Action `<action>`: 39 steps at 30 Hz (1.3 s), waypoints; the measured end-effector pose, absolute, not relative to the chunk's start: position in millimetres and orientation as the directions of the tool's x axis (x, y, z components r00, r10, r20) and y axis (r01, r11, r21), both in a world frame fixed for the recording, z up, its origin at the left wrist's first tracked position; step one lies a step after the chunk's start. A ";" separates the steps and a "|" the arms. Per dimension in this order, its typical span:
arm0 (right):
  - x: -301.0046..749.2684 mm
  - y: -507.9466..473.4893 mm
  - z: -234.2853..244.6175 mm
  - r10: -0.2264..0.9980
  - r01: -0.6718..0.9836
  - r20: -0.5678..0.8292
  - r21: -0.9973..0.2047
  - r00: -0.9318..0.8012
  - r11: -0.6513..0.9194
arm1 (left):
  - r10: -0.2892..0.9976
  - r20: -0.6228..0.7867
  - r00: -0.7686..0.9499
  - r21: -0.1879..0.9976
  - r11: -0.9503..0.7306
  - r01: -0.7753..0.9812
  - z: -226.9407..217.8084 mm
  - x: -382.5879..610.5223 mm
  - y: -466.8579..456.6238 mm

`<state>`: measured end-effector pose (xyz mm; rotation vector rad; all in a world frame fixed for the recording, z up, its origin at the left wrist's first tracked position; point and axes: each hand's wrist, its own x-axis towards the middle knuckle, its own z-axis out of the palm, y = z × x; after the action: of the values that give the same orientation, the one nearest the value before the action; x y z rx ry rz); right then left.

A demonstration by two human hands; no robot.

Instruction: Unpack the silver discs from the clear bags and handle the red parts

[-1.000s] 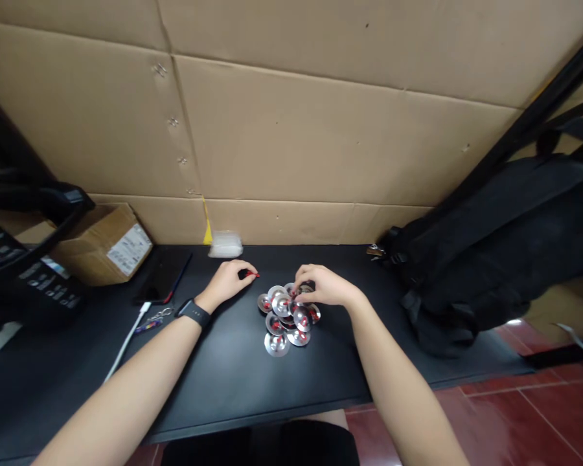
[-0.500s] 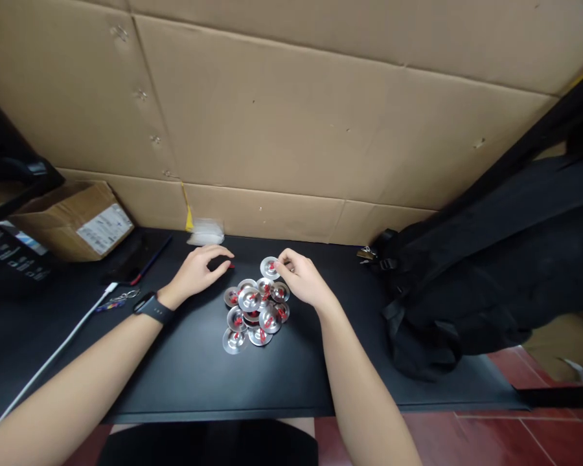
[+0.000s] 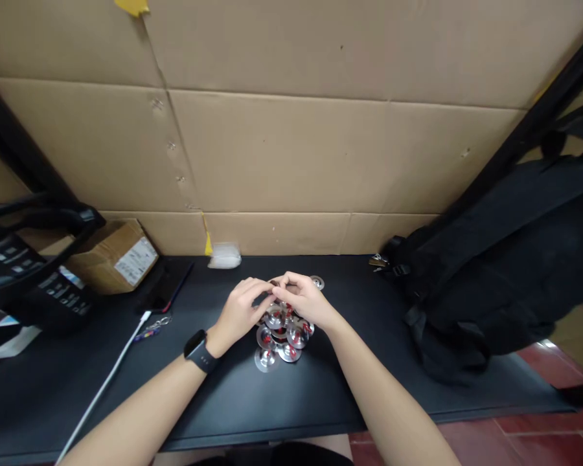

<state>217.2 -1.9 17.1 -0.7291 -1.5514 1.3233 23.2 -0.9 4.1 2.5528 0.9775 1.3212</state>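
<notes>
Over the far side of a pile of finger cymbals [image 3: 296, 336], my two hands meet with fingertips together. The pile is made of several small shiny metal discs with domed middles and red cord loops. My left hand [image 3: 245, 307], with a dark watch on its wrist, is closed in a pinch. My right hand [image 3: 304, 299] is pinched against the same spot. Between the fingertips shows the edge of one finger cymbal [image 3: 274, 283], mostly hidden by the fingers. Another single cymbal [image 3: 317, 282] lies just behind my right hand, partly covered.
A black table [image 3: 214, 401] carries everything. At left are a cardboard box [image 3: 114, 259], a phone [image 3: 158, 291], a white cable [image 3: 104, 382] and keys [image 3: 153, 329]. A clear plastic packet [image 3: 225, 255] lies by the cardboard wall [image 3: 291, 155]. On the right stands a black backpack [image 3: 510, 259].
My hands, apart before, have come together above the pile. A lone cymbal now lies behind my right hand. The camera view has shifted, so the table things appear lower and further right.
</notes>
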 end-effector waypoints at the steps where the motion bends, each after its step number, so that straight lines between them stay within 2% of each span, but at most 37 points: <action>1: 214.0 -1.1 14.5 0.888 -0.156 0.277 -0.959 -0.366 0.235 | 0.594 0.688 0.417 0.377 -0.784 0.493 4.0 20.9 -0.5; 8: 200.2 -0.7 0.1 0.880 -0.133 0.373 -0.928 -0.295 0.349 | 0.589 0.644 0.488 0.383 -0.800 0.461 7.9 6.5 1.9; 11: 197.9 -1.8 -4.2 0.882 -0.088 0.378 -0.926 -0.283 0.368 | 0.602 0.633 0.487 0.405 -0.793 0.455 7.7 3.5 3.0; 15: 198.6 -1.6 -6.5 0.886 0.003 0.361 -0.926 -0.291 0.378 | 0.615 0.576 0.538 0.373 -0.784 0.497 9.1 -0.4 4.7; 20: 223.6 13.8 -3.0 0.902 0.201 0.407 -0.881 -0.142 0.429 | 0.682 0.577 0.449 0.367 -0.708 0.603 10.8 -17.1 18.8; 23: 255.1 29.5 -5.6 0.901 0.442 0.434 -0.809 0.004 0.388 | 0.734 0.580 0.353 0.384 -0.629 0.676 6.6 -34.5 35.1; 25: 276.3 38.1 -9.8 0.890 0.566 0.454 -0.744 0.040 0.354 | 0.758 0.548 0.354 0.363 -0.597 0.716 1.5 -46.1 45.9; 29: 301.4 47.4 -17.1 0.904 0.673 0.427 -0.670 0.004 0.313 | 0.796 0.480 0.369 0.341 -0.556 0.758 -8.9 -58.6 59.2; 39: 303.2 57.4 -35.7 0.924 0.719 0.371 -0.618 -0.090 0.318 | 0.818 0.355 0.452 0.368 -0.567 0.737 -19.1 -52.9 60.8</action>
<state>303.2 57.4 -35.7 -1.4581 -1.8632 0.3602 -52.9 60.8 -19.1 2.5366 1.3714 0.7559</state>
